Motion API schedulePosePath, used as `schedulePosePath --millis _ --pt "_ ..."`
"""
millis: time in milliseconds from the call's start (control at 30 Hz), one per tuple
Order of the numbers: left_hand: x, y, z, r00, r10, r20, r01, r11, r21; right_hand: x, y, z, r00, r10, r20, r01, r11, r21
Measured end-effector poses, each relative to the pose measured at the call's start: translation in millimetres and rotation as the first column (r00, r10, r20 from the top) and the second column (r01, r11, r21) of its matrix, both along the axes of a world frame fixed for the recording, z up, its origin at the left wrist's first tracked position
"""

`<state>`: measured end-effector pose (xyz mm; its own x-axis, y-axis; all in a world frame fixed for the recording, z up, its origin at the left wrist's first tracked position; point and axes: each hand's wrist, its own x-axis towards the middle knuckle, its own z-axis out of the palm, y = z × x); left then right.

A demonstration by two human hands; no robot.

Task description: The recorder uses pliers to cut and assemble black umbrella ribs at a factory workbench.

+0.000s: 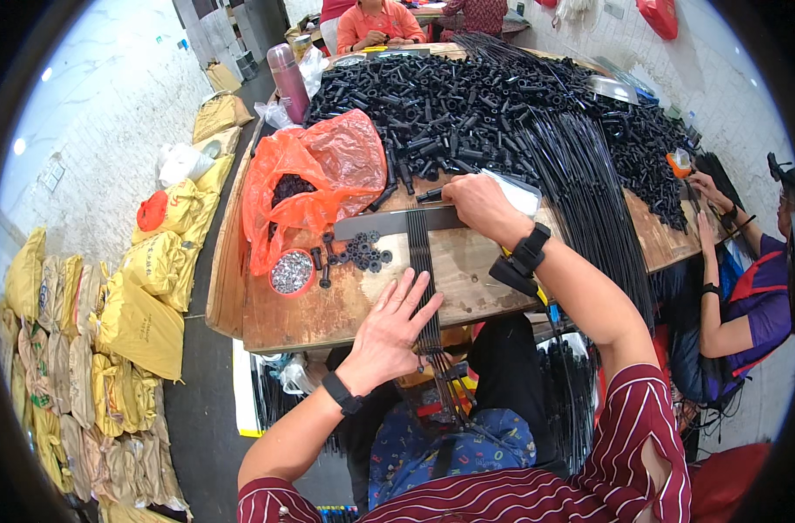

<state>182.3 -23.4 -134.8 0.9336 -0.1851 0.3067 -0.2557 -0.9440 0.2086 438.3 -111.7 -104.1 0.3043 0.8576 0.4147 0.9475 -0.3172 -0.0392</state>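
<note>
mid-frame i see left hand (392, 326), fingers wide, on rods (419, 244) pointing up-frame; right hand (484, 207) farther (can't tell its grip).

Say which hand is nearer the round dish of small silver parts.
Left. The left hand rests on the black rods, right of the dish; the right hand is farther right and beyond it.

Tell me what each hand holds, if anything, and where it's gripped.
Right hand: apparently a black cylindrical part, pinched at its right end; grip partly hidden. Left hand: no grip visible, spread over thin black rods.
</note>
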Motion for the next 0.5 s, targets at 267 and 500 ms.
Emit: schedulePosePath --millis 267,500 --pt "-0.1 -0.1 0.8 1.000 0.008 0.003 -0.008 1.000 -0.006 -2.5 -1.1 2.2 0.999 -0.020 0.026 0.020 1.000 -0.004" --pt "-0.3 0.9 0.0 1.000 0.006 0.001 -0.006 1.000 -0.020 -0.9 2.6 0.3 1.000 -0.009 0.010 0.009 1.000 -0.014"
